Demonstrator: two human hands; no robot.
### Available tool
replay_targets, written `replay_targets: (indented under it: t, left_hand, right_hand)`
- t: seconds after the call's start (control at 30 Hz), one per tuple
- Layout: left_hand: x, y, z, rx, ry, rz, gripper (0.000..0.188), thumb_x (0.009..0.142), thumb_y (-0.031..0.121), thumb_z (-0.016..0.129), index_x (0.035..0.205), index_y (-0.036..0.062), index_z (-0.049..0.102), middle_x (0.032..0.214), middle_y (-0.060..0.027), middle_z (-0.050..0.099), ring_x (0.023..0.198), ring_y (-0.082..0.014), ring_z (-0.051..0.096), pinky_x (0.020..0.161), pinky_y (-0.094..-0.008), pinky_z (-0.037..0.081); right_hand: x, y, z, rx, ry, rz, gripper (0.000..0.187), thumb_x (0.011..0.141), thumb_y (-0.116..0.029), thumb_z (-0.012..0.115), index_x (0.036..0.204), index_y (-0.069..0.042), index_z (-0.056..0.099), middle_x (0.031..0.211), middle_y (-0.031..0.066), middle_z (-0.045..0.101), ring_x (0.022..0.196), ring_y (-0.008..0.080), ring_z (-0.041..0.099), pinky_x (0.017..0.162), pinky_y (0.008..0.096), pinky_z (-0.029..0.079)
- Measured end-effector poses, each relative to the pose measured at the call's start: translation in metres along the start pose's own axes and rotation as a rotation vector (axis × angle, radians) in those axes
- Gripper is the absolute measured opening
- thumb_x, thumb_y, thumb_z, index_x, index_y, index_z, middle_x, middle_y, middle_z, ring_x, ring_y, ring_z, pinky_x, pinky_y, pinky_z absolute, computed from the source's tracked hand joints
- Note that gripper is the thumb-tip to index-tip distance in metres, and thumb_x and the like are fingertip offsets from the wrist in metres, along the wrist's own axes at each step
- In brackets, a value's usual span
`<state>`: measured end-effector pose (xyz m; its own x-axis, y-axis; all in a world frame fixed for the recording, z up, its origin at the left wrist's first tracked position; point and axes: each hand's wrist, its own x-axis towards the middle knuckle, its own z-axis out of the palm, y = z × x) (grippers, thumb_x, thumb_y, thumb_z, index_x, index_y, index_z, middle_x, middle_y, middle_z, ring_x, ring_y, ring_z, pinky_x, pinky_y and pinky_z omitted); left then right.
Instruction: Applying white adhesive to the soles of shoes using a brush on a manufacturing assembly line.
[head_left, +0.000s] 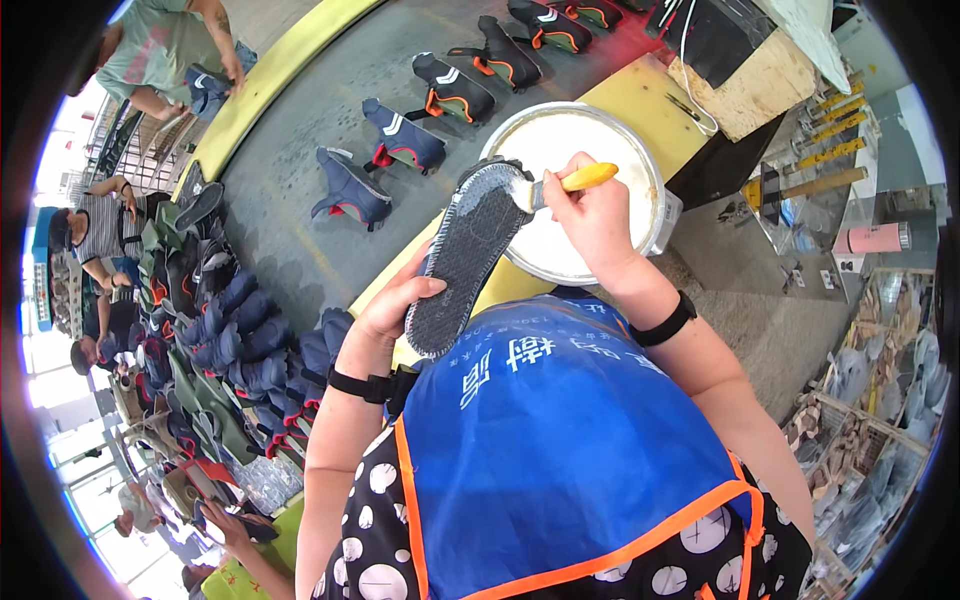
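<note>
Nearest, the torso is covered by a blue apron (560,450) edged in orange, and a black band (670,320) is worn on each forearm. By the left hand (395,300), a dark shoe upper (462,260) is grasped underside up in front of the apron, the thumb being laid on its edge and the other fingers mostly hidden. By the bent fingers of the right hand (600,215), a yellow-handled brush (588,178) is gripped, its tip being held at the underside's far end. Behind these, a round tub (659,200) (white contents are seen inside) is partly covered. Farther off, a row of shoe uppers (403,138) is spread along a grey counter (300,120) with yellow borders; to the left, more uppers (240,330) are heaped. Across the counter, a co-worker (165,55) is seen.
</note>
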<state>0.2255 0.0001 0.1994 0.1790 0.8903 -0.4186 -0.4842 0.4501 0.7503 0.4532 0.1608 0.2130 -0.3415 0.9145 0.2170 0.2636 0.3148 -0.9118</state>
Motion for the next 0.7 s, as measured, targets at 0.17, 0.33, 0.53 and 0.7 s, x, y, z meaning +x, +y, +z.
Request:
replay_targets:
  t: [0.17, 0.33, 0.53, 0.7]
  left_hand:
    - [-0.003, -0.005, -0.004, -0.018, 0.054, 0.012, 0.085, 0.080, 0.018, 0.062, 0.155, 0.0028, 0.027, 0.143, -0.0139, 0.049, 0.130, -0.0219, 0.049, 0.110, -0.0337, 0.039]
    - [-0.007, 0.001, -0.001, 0.121, 0.105, 0.012, 0.089, 0.076, 0.019, 0.065, 0.155, 0.0029, 0.026, 0.143, -0.0147, 0.050, 0.129, -0.0228, 0.052, 0.110, -0.0340, 0.040]
    - [-0.017, 0.023, 0.014, 0.424, 0.106, 0.095, 0.082, 0.077, 0.016, 0.068, 0.152, 0.0036, 0.035, 0.138, -0.0119, 0.052, 0.127, -0.0222, 0.050, 0.108, -0.0323, 0.038]
    - [-0.013, 0.015, -0.003, 0.151, -0.037, -0.055, 0.080, 0.079, 0.018, 0.066, 0.151, 0.0026, 0.035, 0.138, -0.0142, 0.053, 0.125, -0.0212, 0.053, 0.108, -0.0336, 0.040]
  right_hand:
    - [-0.032, -0.021, 0.016, 0.155, -0.073, 0.044, 0.026, 0.090, -0.011, 0.070, 0.073, -0.003, 0.052, 0.059, 0.0038, 0.055, 0.053, 0.0096, 0.053, 0.050, 0.0289, 0.041]
    - [-0.026, -0.029, 0.012, 0.180, -0.069, 0.135, 0.026, 0.091, -0.011, 0.069, 0.073, -0.003, 0.053, 0.057, 0.0044, 0.058, 0.051, 0.0087, 0.058, 0.050, 0.0254, 0.044]
    - [0.017, 0.005, -0.001, -0.196, 0.043, 0.003, 0.022, 0.087, -0.016, 0.070, 0.077, -0.003, 0.056, 0.061, 0.0133, 0.061, 0.053, 0.0276, 0.063, 0.054, 0.0364, 0.049]
    - [0.033, -0.003, -0.004, -0.240, -0.113, -0.306, 0.022, 0.087, -0.016, 0.069, 0.078, -0.005, 0.052, 0.068, 0.0128, 0.059, 0.062, 0.0344, 0.061, 0.058, 0.0399, 0.048]
